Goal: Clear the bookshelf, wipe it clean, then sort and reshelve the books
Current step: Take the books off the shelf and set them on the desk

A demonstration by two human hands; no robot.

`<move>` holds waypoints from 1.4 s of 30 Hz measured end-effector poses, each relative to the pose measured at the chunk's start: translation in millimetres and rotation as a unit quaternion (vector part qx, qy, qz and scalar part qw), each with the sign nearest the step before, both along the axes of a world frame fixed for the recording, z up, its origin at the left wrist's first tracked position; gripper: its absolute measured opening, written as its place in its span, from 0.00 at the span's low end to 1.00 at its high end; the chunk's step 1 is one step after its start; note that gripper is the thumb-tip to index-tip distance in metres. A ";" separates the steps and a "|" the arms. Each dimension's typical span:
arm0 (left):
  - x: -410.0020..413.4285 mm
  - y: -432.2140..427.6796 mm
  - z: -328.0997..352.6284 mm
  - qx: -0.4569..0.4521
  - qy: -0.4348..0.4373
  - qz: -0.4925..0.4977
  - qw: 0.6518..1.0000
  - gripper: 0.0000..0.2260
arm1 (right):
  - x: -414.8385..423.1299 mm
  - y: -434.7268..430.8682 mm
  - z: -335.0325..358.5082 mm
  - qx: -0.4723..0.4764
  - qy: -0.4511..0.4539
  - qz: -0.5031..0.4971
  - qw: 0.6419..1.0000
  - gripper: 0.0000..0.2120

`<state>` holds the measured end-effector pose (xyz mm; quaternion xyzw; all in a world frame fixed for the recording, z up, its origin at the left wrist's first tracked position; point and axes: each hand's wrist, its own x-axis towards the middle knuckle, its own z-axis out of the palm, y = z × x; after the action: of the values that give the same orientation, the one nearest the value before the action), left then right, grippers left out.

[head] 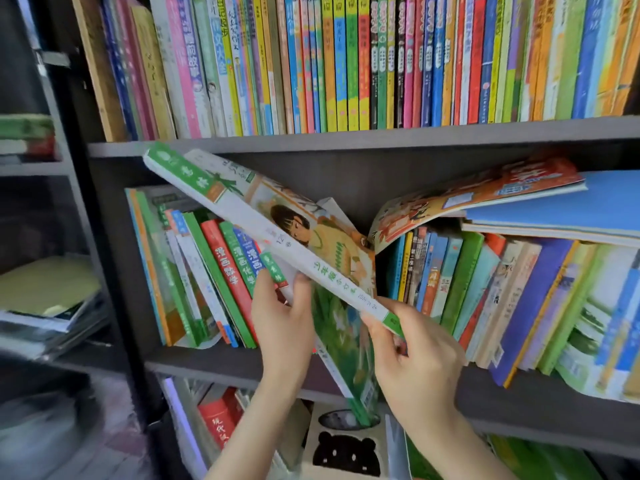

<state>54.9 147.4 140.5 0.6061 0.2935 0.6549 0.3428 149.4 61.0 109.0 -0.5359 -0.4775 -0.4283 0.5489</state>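
Before the middle shelf (207,364), the right hand (414,351) is gripping the lower end of a tilted book (242,216). Just beneath, the left hand (282,320) is clasping a second book (343,344), fingers curled.

1. Illumination: bright, even, diffuse; top-row book spines (346,64) render saturated.
2. Shadow: dark recess beneath the grey shelf board (346,137).
3. Sharpest zone: centre, at the tilted white-and-green book (270,237), left hand (284,327) and right hand (415,355).
4. Blur: side shelving (45,299) at left smeared; right-edge books (588,323) soft.
5. Distortion: wide-angle; shelf lines slant and bow toward the edges.
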 end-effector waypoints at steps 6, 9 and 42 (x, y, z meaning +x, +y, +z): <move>-7.6 -23.7 -4.7 -0.016 -0.045 0.034 0.998 0.14 | 0.9 -10.7 -13.7 -0.017 0.008 0.039 0.999 0.14; -3.4 -35.7 -4.1 -0.051 -0.088 0.048 0.994 0.14 | 4.7 -18.5 -25.8 -0.041 0.018 0.047 0.998 0.14; 1.7 -30.6 3.3 -0.049 0.042 -0.078 0.995 0.23 | 50.2 -3.4 6.0 -0.001 0.375 0.108 0.921 0.15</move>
<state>56.6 116.7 143.8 0.6367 0.2917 0.5846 0.4096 199.6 57.6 115.0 -0.6032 -0.2922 -0.1340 0.7300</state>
